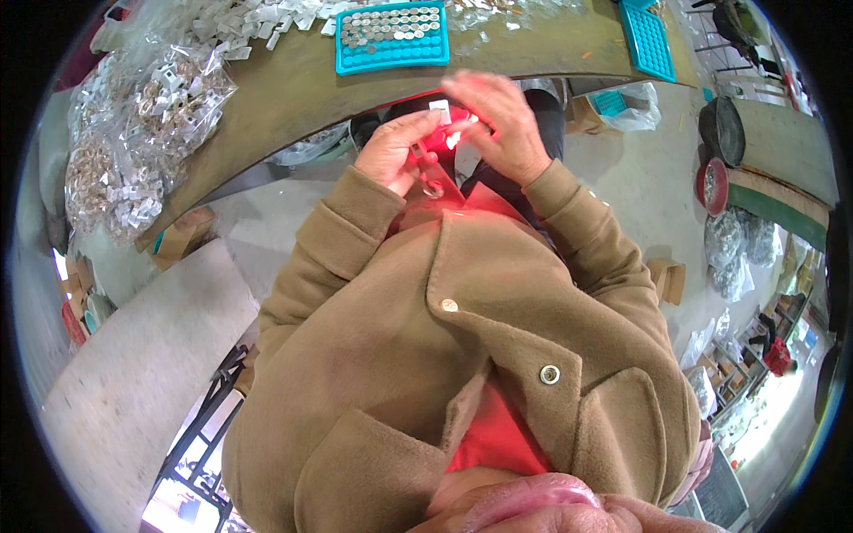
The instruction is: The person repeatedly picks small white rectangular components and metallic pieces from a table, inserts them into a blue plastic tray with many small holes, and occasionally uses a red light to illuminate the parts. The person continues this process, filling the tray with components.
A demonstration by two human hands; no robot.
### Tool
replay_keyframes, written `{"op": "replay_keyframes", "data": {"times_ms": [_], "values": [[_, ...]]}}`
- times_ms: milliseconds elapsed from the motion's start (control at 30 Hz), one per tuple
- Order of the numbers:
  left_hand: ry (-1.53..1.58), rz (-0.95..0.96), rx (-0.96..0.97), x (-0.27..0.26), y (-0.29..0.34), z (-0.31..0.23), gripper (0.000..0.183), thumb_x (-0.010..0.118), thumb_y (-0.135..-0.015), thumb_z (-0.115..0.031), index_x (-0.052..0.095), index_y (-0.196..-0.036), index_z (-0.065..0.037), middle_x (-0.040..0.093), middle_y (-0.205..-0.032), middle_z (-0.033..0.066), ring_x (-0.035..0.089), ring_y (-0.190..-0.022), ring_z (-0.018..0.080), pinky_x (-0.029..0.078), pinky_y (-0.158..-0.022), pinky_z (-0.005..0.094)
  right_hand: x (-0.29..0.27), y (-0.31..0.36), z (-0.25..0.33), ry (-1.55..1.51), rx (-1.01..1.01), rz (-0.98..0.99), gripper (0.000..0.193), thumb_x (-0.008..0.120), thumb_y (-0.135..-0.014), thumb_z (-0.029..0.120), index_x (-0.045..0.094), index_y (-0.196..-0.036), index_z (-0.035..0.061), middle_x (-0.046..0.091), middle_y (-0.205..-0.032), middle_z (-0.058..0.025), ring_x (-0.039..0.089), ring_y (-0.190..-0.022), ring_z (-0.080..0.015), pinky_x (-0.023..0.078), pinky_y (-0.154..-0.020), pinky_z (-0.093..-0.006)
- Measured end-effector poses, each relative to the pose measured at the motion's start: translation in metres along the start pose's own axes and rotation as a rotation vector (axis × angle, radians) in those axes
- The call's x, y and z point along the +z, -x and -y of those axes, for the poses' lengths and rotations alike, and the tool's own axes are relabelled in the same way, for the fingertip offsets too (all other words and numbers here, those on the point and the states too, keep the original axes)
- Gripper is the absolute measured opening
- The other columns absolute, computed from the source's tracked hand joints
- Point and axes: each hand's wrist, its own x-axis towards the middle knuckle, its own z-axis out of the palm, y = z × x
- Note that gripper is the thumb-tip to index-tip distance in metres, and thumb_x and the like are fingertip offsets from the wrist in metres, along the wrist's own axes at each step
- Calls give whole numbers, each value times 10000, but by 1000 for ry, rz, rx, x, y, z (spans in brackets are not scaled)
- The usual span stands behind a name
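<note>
— hands first: what do we see?
— our left hand (391, 153) pinches a small white tag (439, 107) at its fingertips, and a small metal ring (434, 188) hangs just below it.
— and our right hand (499, 124)?
— we see it half curled just beside the tag, fingers spread loosely; we cannot tell whether it holds anything.
— where is all this?
— close to our chest, below the table (293, 80) edge, where a teal tray (392, 37) sits beside clear bags of parts (147, 115).
</note>
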Motion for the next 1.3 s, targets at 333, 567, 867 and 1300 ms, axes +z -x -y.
{"op": "replay_keyframes", "data": {"times_ms": [333,567,867,1300], "values": [[-150,-7,131,6,-12,-10,341,528,-976,-251,607,-1166,22,547,-765,-47,546,-705,76,444,-651,217,-9,-6,-37,478,57,-2,381,735,-760,400,688,-1098,232,525,-1334,1,373,-1320,-264,241,-1094,-464],[-68,8,107,3,-14,-4,347,496,-999,-272,598,-1180,7,632,-869,-8,587,-754,71,497,-641,200,-5,5,-55,433,-102,-120,279,757,-741,213,705,-1012,169,645,-1065,10,565,-1057,-231,384,-952,-410],[43,54,87,9,-8,-8,367,517,-994,-290,565,-1227,-10,664,-1054,58,653,-899,111,520,-655,201,-6,-3,-34,-51,321,-152,80,676,-843,89,661,-913,52,689,-918,-42,629,-835,-153,486,-761,-272],[151,143,159,10,4,-6,301,574,-971,-300,568,-1123,-40,616,-937,33,533,-712,38,429,-496,167,8,-15,27,-743,453,-73,81,571,-949,69,600,-980,-1,654,-1003,-47,564,-901,-90,471,-826,-236]]}}
